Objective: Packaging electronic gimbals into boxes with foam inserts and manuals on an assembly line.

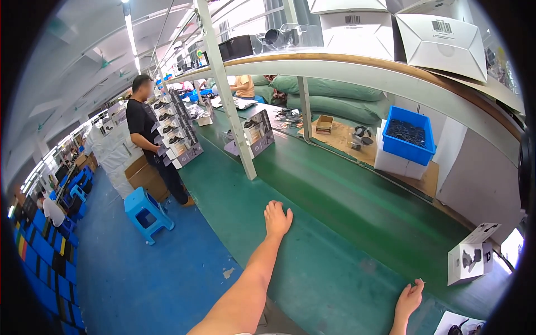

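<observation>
"What's biggest here?"
"The green desk [329,279]; a pale post [226,89] rises beside it. Right of the post sits a blue bin [407,149] of dark parts. Farther right of the post, and nearer us, an open printed box [469,261] stands upright."
"The hands?"
"Left hand [277,219]: this side of the post, palm down, fingers loosely spread, its grip empty. Right hand [410,298]: well right of the post, beside the box, fingers half curled; I can't tell if it pinches anything."
"Any risk?"
"A careless right-hand sweep could topple that box."
</observation>
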Available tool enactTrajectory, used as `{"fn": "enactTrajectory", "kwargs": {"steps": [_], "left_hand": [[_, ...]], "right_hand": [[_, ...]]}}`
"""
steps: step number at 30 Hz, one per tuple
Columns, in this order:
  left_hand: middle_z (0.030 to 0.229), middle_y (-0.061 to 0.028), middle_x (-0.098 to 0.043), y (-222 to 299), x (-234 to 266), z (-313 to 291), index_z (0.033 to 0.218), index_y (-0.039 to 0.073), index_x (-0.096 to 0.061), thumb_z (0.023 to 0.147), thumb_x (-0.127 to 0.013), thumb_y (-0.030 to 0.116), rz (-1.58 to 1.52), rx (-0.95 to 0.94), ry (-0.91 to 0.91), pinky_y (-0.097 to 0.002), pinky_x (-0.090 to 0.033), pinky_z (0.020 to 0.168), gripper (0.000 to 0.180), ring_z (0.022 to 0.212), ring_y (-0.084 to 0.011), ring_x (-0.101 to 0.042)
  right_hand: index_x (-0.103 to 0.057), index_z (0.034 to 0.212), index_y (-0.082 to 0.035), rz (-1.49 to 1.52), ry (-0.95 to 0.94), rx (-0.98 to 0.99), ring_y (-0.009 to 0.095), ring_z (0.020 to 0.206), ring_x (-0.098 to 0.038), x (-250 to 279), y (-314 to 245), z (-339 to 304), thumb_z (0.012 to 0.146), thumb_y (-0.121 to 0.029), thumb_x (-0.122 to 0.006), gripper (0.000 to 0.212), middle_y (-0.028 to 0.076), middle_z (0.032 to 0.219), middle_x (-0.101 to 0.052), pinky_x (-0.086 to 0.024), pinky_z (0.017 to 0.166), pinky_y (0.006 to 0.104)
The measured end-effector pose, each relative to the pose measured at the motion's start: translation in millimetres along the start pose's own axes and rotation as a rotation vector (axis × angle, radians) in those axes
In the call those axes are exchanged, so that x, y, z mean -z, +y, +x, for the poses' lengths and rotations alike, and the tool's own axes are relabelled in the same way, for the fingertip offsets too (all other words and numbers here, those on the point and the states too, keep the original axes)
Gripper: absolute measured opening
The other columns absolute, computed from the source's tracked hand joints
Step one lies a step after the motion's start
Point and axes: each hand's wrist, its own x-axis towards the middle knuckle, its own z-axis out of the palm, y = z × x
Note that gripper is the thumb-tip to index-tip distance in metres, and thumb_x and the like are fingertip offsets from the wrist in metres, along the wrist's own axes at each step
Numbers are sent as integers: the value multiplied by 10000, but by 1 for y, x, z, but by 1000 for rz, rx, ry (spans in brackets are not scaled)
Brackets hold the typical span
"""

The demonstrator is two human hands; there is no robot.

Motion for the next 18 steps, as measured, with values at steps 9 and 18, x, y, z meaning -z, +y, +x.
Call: {"fn": "enactTrajectory", "kwargs": {"steps": [9, 18], "left_hand": [[1213, -176, -548, -2, 0, 1, 1158, -11, -605, 881, -673, 248, 9, 40, -25, -438, -428, 1000, 386, 1077, -360, -545], [1189, -168, -546, -5, -1, 3, 1143, -7, -591, 874, -680, 234, -1, 11, 10, -434, -429, 988, 372, 1067, -356, -547]], "right_hand": [[-583, 1192, -37, -9, -3, 24, 173, 564, -370, 1, -2, 2, 896, 33, -507, 313, -1, 636, -387, -351, 568, 341], [-590, 1184, -31, -28, -18, 34, 178, 561, -369, 2, -6, 2, 891, 38, -501, 314, 3, 624, -381, -350, 565, 347]]}}
